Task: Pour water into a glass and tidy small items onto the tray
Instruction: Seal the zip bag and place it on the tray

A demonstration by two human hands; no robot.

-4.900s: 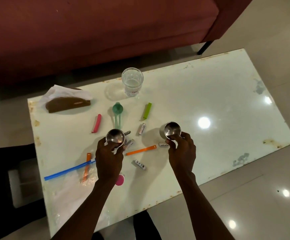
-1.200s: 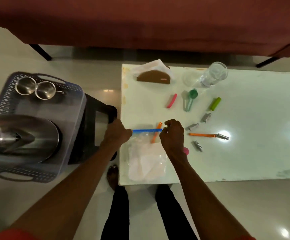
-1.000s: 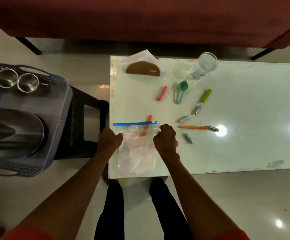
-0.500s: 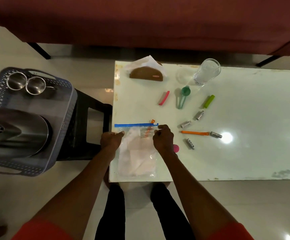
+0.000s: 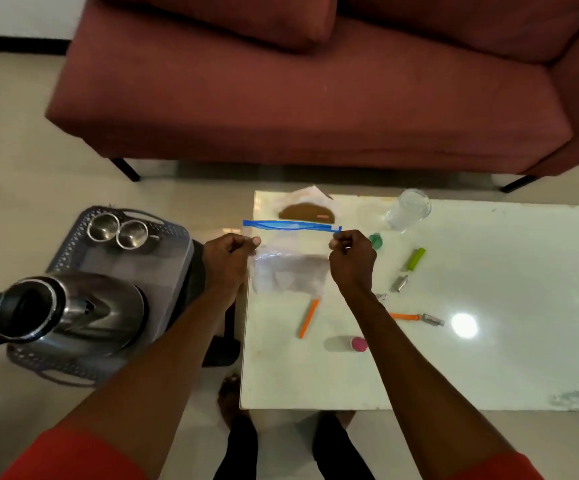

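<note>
Both hands hold a clear zip bag [image 5: 290, 271] with a blue zip strip above the white table [image 5: 489, 368]. My left hand [image 5: 227, 258] pinches its left top corner; my right hand [image 5: 352, 258] pinches the right one. The bag hangs between them. Small items lie on the table: an orange stick [image 5: 309, 317], a second orange stick [image 5: 406, 316], a pink lid [image 5: 359, 344], a green clip [image 5: 416, 258], silver batteries [image 5: 401, 283], a teal scoop [image 5: 375, 240]. A glass [image 5: 407, 209] of water stands at the back. The grey tray [image 5: 73, 251] sits left of the table.
On the tray stand a steel kettle [image 5: 63, 310] and two steel cups [image 5: 117, 231]. A brown tissue holder [image 5: 307, 212] is at the table's back left. A red sofa [image 5: 315, 84] runs behind the table. My feet are under the near edge.
Both hands have lifted the zip bag off the table and away from me; the orange stick that lay under it now lies bare. The camera has tilted up.
</note>
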